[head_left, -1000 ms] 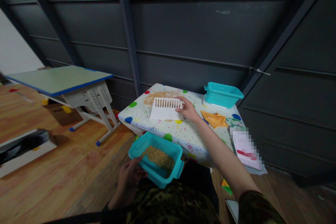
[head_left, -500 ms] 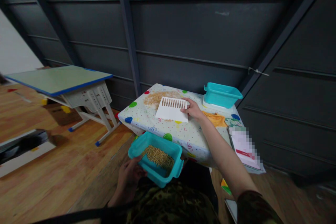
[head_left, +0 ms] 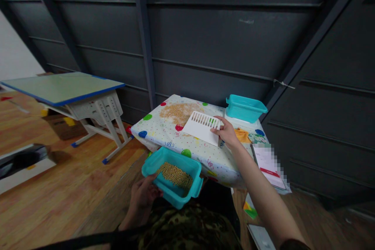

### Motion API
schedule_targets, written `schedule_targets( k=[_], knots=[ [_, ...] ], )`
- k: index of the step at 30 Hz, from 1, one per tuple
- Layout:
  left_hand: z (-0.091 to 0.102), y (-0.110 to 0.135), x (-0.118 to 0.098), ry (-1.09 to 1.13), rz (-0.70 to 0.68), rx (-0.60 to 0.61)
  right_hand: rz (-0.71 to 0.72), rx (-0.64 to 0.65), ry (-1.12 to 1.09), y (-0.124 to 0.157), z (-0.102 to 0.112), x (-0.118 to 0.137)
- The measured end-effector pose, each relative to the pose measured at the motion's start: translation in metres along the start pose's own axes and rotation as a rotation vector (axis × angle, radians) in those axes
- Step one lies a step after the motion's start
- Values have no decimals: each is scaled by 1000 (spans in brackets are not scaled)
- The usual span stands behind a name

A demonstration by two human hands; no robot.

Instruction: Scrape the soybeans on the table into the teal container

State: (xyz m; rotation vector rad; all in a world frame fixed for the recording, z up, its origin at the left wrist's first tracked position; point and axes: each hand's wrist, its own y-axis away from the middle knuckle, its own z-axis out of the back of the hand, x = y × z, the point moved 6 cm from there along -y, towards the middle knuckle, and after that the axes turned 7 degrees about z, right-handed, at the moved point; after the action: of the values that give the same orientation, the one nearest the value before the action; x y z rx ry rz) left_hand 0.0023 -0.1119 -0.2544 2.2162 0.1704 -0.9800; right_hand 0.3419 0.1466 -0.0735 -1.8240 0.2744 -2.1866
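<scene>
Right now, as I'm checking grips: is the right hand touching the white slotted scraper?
Touching. The head view shows the right hand gripping the white slotted scraper by its right edge.

Two hands: left hand (head_left: 143,197), right hand (head_left: 227,134). Two teal tubs: near tub (head_left: 175,200) gripped by the left, far tub (head_left: 244,111) just beyond the right. One white slotted scraper (head_left: 202,127), pinched by the right. Two lots of grain: grain heap (head_left: 178,112) beyond the scraper, grain load (head_left: 175,175) in the near tub. Two tabletops: spotted tabletop (head_left: 159,131) under the right, green tabletop (head_left: 58,88) far past the left.
</scene>
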Motion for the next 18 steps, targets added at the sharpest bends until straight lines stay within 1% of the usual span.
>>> schedule_targets(
  k=[3, 6, 9, 13, 18],
  knots=[
    [-5, 9, -7, -22, -48, 12, -30, -77, -48, 22, 11, -9],
    [-9, 13, -10, -44, -50, 17, -44, -121, -102, 37, 16, -11],
    [-13, 19, -14, -50, -56, 8, -51, -129, -141, 46, 15, -7],
    [-19, 27, -19, -64, -54, 17, -74, -134, -122, 54, 14, -2],
    [-17, 23, -17, -50, -43, 15, -130, -126, -127, 64, 15, -4]
  ],
)
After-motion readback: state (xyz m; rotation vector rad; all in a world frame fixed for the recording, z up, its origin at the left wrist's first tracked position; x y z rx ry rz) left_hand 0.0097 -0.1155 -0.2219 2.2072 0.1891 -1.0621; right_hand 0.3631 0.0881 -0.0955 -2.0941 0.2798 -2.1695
